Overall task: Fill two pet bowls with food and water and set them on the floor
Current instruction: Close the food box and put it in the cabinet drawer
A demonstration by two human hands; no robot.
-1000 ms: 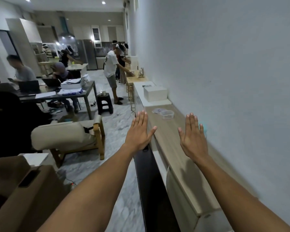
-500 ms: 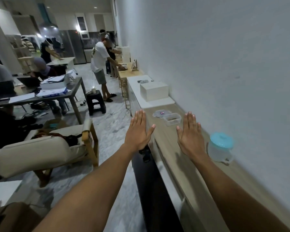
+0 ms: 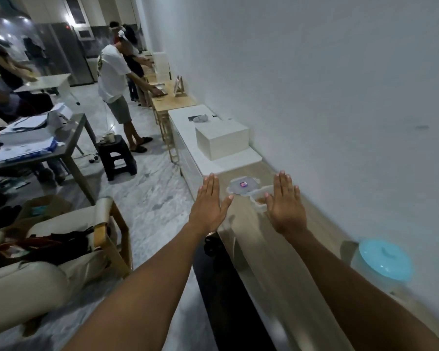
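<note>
**Both hands flat over the long table, food tub and water jug on top**

Far left: a cream armchair (image 3: 51,279) with dark clothes piled on its seat. Behind it is a grey table (image 3: 69,148) stacked with papers. A black stool (image 3: 117,158) stands on the marble floor (image 3: 150,198) just past that table's corner, with a small cup on it. A person in a white shirt (image 3: 112,72) bends over a farther counter along the wall.

Your left hand (image 3: 209,206) is held out palm down, fingers straight and together, thumb splayed to the right. It holds nothing and hangs over the front edge of the long wooden table (image 3: 249,231).

Beyond it, a white box (image 3: 222,140) sits on a white slab at the table's far end. Nearer you, a clear lid (image 3: 241,186) lies flat on the table with a small pink thing on it. Just to its right is a clear plastic tub (image 3: 257,201), open, with something brownish inside.

Your right hand (image 3: 287,203) is also palm down, fingers straight and pressed together, gripping nothing. Its thumb edge overlaps the tub in view; you cannot tell whether it touches.

Far right, near you: a pale jug with a teal lid (image 3: 384,259), upright on the table close to the white wall (image 3: 340,97), blurred. It is well apart from both hands and from the tub.
</note>
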